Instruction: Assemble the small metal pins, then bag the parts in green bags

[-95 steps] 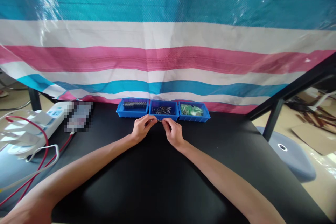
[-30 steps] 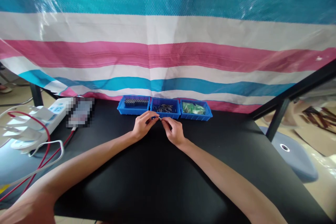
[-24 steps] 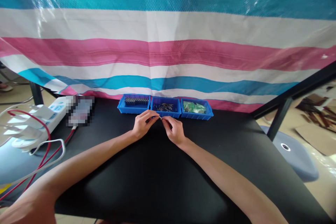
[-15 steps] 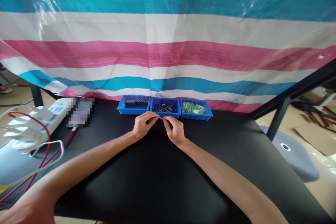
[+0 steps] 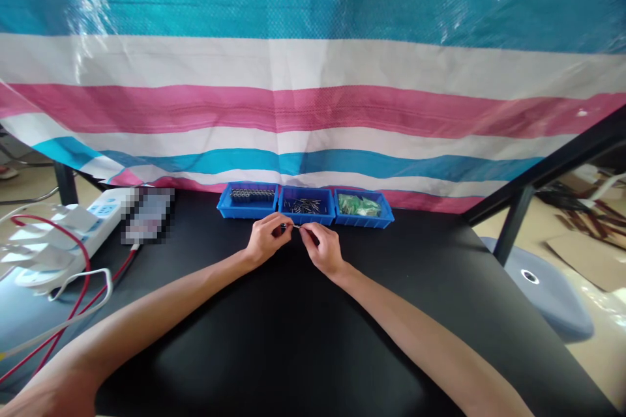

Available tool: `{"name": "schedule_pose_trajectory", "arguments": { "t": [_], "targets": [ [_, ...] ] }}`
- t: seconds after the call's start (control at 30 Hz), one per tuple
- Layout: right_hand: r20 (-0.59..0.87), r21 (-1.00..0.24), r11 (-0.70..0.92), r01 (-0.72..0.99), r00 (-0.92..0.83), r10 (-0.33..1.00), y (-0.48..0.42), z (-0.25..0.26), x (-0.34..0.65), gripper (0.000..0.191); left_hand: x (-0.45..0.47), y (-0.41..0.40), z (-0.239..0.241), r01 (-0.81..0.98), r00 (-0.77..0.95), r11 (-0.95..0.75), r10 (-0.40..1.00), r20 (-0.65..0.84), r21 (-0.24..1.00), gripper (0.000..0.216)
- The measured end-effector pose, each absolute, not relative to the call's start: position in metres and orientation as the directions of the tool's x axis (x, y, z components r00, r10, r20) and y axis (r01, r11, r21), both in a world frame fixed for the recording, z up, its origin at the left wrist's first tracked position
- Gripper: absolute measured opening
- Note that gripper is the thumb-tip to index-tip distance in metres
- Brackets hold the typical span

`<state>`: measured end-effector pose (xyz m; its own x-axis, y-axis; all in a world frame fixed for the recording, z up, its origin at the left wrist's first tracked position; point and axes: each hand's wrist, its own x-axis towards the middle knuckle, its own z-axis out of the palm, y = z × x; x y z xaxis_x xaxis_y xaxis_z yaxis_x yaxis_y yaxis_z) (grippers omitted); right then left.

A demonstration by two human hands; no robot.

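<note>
Just in front of the middle blue plastic bin [image 5: 306,218], my left hand [image 5: 267,244] is pinched shut on one end of a thin silvery metal pin [image 5: 295,227]. My right hand [image 5: 320,247] is pinched on the other end, so both are equally near. Its long axis runs left to right between my fingertips, just above the black tabletop [image 5: 293,339]; it is too small to show more.

Both bare forearms stretch forward; the left hand [image 5: 267,244] and right hand [image 5: 323,249] meet, fingers pinched tip to tip.
</note>
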<state>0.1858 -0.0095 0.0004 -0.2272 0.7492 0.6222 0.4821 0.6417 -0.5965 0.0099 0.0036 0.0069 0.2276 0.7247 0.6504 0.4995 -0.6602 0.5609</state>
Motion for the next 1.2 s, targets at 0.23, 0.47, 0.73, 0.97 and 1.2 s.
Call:
{"name": "schedule_pose_trajectory", "arguments": {
  "t": [0.23, 0.47, 0.73, 0.97, 1.2],
  "targets": [
    [0.614, -0.606, 0.634, 0.481, -0.224, 0.757, -0.0098, 0.0007, 0.1854, 0.017, 0.0104, 0.0026, 0.0093, 0.511, 0.248, -0.637, 0.752, 0.611, 0.577, 0.007],
    [0.597, -0.617, 0.626, 0.476, -0.234, 0.767, -0.0093, 0.0007, 0.1845, 0.015, 0.0108, 0.0016, 0.0113, 0.515, 0.236, -0.632, 0.754, 0.613, 0.58, 0.007],
    [0.601, -0.623, 0.624, 0.472, -0.222, 0.768, -0.0091, -0.0006, 0.1846, 0.015, 0.0109, -0.0001, 0.0128, 0.517, 0.218, -0.61, 0.772, 0.597, 0.6, 0.007],
    [0.612, -0.627, 0.622, 0.469, -0.198, 0.766, -0.0104, 0.0012, 0.1847, 0.014, 0.0111, -0.001, 0.0135, 0.505, 0.177, -0.614, 0.762, 0.623, 0.607, 0.007],
    [0.618, -0.632, 0.613, 0.474, -0.171, 0.768, -0.0106, 0.0027, 0.1852, 0.015, 0.0102, 0.0003, 0.0106, 0.501, 0.185, -0.616, 0.762, 0.621, 0.608, 0.007]
  ]
}}
